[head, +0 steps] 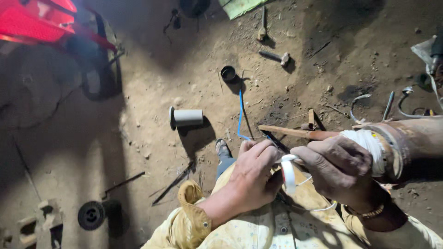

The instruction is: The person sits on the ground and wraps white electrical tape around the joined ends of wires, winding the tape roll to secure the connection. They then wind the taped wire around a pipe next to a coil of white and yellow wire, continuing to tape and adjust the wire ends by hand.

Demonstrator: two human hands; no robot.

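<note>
Seen from above, both hands meet over the lap. The left hand (253,173) curls closed around a white tape roll (289,173); the right hand (339,168) pinches its other side. Just right of them a rusty pipe (410,138) lies lengthwise left to right, its near end wound in white tape (369,143), nearest the right hand. A small black cup (228,73) sits on the dirt floor (152,129), contents unseen

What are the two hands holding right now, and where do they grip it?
Both hands share a white tape roll: the left hand and right hand pinch its rim from opposite sides, beside the tape-wrapped pipe.
</note>
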